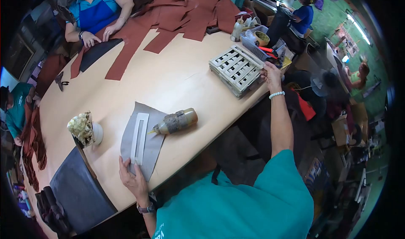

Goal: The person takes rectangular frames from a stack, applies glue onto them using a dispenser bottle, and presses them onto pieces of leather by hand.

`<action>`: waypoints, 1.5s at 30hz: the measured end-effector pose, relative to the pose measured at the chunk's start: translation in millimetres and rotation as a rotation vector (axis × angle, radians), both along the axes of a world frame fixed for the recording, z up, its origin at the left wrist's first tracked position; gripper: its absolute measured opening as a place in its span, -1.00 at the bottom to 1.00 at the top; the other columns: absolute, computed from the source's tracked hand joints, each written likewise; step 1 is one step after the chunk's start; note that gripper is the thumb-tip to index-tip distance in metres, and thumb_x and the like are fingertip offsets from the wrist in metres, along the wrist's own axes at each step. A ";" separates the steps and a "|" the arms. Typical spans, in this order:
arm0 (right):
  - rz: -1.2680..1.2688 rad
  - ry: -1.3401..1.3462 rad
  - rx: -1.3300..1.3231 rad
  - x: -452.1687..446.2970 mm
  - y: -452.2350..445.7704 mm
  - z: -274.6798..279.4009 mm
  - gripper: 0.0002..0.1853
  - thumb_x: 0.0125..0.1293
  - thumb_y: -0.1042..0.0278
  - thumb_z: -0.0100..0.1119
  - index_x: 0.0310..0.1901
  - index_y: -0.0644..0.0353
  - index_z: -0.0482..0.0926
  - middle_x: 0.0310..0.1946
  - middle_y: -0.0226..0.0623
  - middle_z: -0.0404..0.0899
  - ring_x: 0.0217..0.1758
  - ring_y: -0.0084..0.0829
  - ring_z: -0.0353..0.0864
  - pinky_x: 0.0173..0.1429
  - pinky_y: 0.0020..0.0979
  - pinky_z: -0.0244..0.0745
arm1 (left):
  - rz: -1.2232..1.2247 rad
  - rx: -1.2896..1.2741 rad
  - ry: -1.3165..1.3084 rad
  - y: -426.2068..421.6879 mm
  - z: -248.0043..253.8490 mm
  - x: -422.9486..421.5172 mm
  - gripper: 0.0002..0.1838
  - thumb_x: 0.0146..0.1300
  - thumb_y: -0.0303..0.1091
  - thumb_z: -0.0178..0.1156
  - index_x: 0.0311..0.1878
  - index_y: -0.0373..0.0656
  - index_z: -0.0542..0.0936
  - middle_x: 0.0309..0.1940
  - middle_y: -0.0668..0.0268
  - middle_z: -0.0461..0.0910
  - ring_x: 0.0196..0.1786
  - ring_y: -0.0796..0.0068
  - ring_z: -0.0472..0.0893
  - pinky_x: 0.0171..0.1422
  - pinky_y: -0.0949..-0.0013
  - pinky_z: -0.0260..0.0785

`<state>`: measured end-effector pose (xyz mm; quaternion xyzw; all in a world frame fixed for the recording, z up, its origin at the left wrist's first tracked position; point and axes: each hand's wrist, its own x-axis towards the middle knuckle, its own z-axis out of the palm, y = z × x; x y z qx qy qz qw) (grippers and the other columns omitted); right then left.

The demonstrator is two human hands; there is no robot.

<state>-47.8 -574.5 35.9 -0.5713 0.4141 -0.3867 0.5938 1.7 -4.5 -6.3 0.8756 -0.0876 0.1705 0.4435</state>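
the person's left hand (pixel 134 180) lies at the lower end of a soft-looking grey panel with a curved edge (pixel 153 148), its fingers apart beside the foot of a long white slotted strip (pixel 140 133) lying on that panel. the right hand (pixel 272 74) reaches to the near corner of a stack of off-white slotted frames (pixel 236 70) on the pale tabletop (pixel 185 72); its fingers are bent close together, but whether they clamp a frame cannot be told. the panel seems light and floppy, best steadied flat near its edges; the strip looks thin and stiffer, best lifted by an end. the frames look rigid, light singly, perhaps slippery together. a squat brown bottle (pixel 181 120) points its nozzle towards the strip.
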 end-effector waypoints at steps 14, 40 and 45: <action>0.790 0.129 -0.704 18.8 234.9 4.2 -0.43 0.10 0.28 0.35 0.16 0.23 0.45 -0.11 -0.18 0.56 -0.04 -0.32 0.55 0.10 -0.31 0.41 | 0.046 0.043 0.013 0.1 1.7 2.1 -0.38 0.09 -0.45 0.27 0.26 -0.31 0.36 -0.14 0.12 0.60 -0.04 0.20 0.55 0.11 0.21 0.33; 0.801 -0.307 -0.203 96.0 299.9 -10.1 -0.46 0.17 0.53 0.30 0.18 0.35 0.33 0.02 -0.20 0.44 0.06 -0.45 0.48 0.18 -0.43 0.42 | 0.038 0.028 -0.016 4.7 4.7 -1.3 -0.18 -0.13 -0.36 0.43 0.30 -0.21 0.34 -0.16 0.24 0.62 -0.03 0.27 0.54 0.14 0.24 0.29; 0.834 -0.312 -0.276 96.0 300.2 -10.3 -0.44 0.16 0.55 0.31 0.19 0.35 0.32 0.01 -0.22 0.43 0.06 -0.45 0.47 0.19 -0.43 0.41 | 0.036 0.006 -0.014 4.1 5.3 -2.1 -0.19 -0.13 -0.39 0.40 0.30 -0.16 0.34 -0.16 0.24 0.59 -0.03 0.24 0.52 0.15 0.20 0.27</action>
